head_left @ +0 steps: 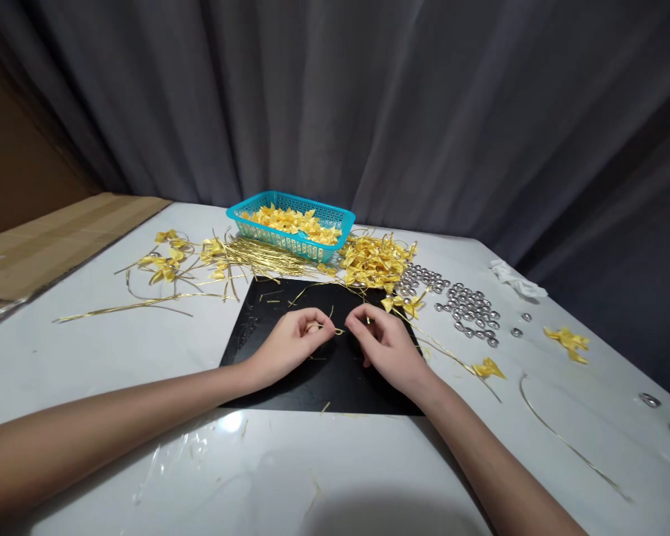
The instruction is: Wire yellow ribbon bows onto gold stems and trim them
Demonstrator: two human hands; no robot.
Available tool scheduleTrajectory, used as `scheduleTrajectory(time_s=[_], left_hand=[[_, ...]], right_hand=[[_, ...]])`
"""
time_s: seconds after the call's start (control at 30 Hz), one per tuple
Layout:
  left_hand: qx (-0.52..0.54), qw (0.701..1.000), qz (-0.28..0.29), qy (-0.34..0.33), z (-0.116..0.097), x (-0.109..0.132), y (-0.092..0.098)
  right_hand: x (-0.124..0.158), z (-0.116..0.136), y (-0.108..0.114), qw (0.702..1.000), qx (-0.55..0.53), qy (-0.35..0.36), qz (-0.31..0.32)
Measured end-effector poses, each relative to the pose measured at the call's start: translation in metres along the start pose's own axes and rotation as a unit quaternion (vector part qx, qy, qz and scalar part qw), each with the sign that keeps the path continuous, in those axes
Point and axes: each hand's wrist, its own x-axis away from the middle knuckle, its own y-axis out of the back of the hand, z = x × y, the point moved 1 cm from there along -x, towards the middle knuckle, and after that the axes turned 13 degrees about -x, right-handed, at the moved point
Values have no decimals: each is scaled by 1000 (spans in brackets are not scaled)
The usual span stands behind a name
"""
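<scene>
Above a black mat (290,394), both my hands face each other with fingertips pinched. A small loop of gold cord (339,332) pokes out from between the thumb and index finger of my left hand (297,341). My right hand (388,346) is closed in a pinch just right of that loop; whatever its fingertips hold is too small to make out. Short gold cord scraps lie on the mat around the hands. Beyond the right hand is a heap of yellow ribbon bows (377,260).
Behind the mat stands a turquoise basket (290,199) of yellow bows, with a bundle of gold cords (262,255) before it. Silver teardrop beads (474,309) spread to the right, near a crumpled white tissue (518,281). Cardboard (78,227) lies at the left edge.
</scene>
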Motion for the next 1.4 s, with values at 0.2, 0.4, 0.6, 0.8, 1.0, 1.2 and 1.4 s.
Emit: scheduleTrajectory(time_s=[0.2,0.4,0.6,0.8,1.0,1.2,1.4], left_hand=[[8,1000,5,-2,-3,0,0],[14,1000,12,0,-6,2,2],[14,1000,14,6,-9,2,2],[18,1000,13,5,-9,2,2],[21,1000,10,-5,-9,2,2],[24,1000,6,-5,-5,1,2],[21,1000,5,-6,-6,1,2]], right_hand=[[1,3,-4,1000,2,11,30],[1,2,-3,999,-4,12,33],[2,3,-4,999,-5,16,48],[3,4,-6,997,17,32,62],[3,5,-6,996,34,51,59],[5,8,-3,995,15,99,-11],[6,9,-3,990,26,134,21]])
